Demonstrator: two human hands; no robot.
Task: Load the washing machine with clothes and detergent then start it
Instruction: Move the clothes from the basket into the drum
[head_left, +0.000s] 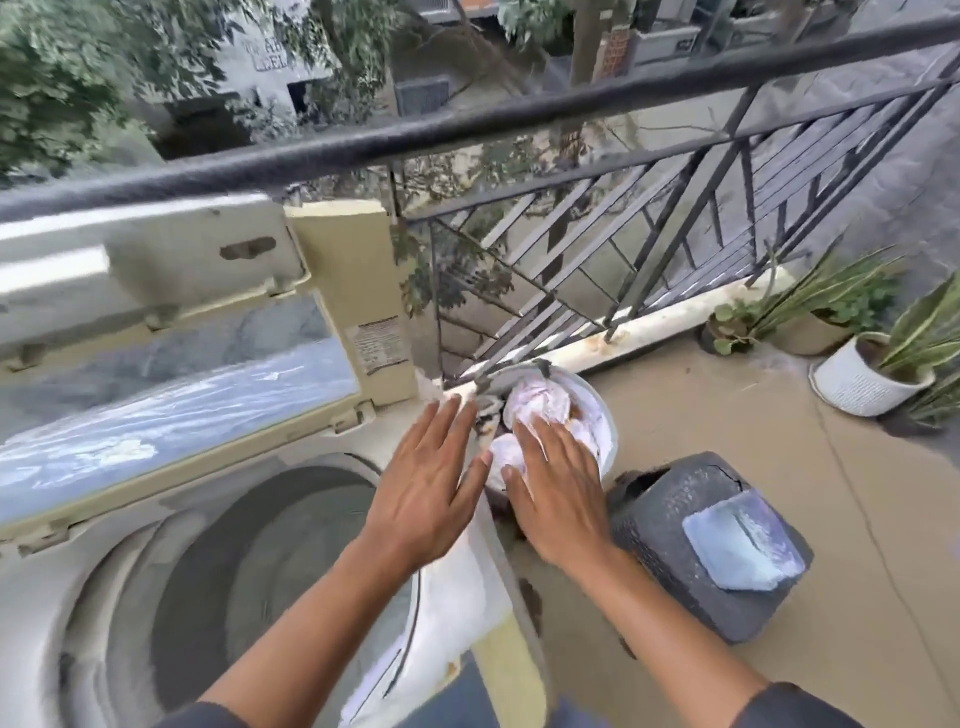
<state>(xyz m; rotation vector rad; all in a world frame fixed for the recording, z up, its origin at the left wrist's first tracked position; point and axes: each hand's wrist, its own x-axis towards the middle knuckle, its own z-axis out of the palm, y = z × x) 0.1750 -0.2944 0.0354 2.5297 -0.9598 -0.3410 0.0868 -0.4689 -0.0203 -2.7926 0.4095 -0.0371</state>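
Note:
A cream top-loading washing machine (62, 582) fills the lower left, its lid (171, 384) raised and the grey drum (260, 561) showing no clothes. Beside its right corner a white bucket (605, 415) on the floor holds pale pink and white clothes (535, 402). My left hand (426, 483) hovers with straight fingers over the machine's right edge, next to the bucket. With fingers spread, my right hand (558, 483) reaches over the bucket and its fingertips touch the clothes. A pale blue packet (740, 540) lies on a dark grey stool (696, 545).
A black metal railing (571, 104) runs along the balcony edge behind the machine. Potted plants (872, 364) stand at the right by the low kerb. Tan floor (727, 426) lies between the stool and the pots.

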